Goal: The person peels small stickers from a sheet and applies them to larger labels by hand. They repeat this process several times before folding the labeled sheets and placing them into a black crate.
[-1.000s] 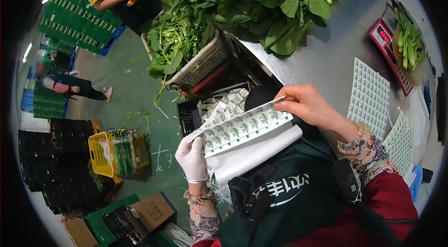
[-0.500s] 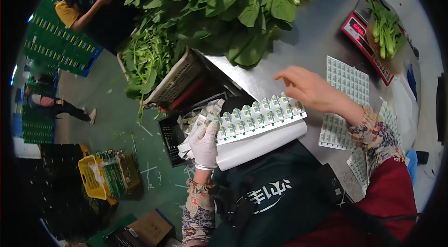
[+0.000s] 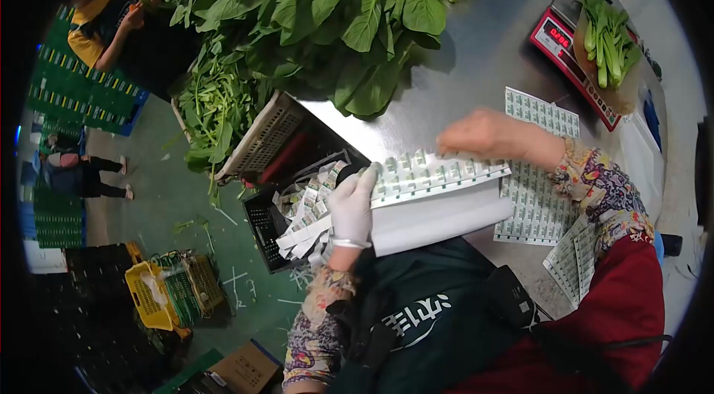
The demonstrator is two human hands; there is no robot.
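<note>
My left hand [image 3: 352, 208], in a white glove, grips the left end of a sheet of labels [image 3: 439, 175], which has small green-and-white stickers standing up along its upper edge. The sheet's white backing hangs below, over my dark apron. My bare right hand [image 3: 483, 133] is curled at the sheet's upper edge; its fingertips are blurred, and whether they hold a sticker cannot be made out. More label sheets [image 3: 541, 113] lie on the metal table under and beside my right forearm.
Leafy greens [image 3: 297, 14] are heaped at the top. A red scale [image 3: 573, 59] with greens on it stands at the upper right. A black crate [image 3: 262, 234] of paper strips is below left. A co-worker [image 3: 111, 29] stands at the upper left; another person is farther off.
My right hand has curled its fingers and lies lower against the sheet's edge. The sheet and my left hand have shifted right in view. The heap of greens appears farther left.
</note>
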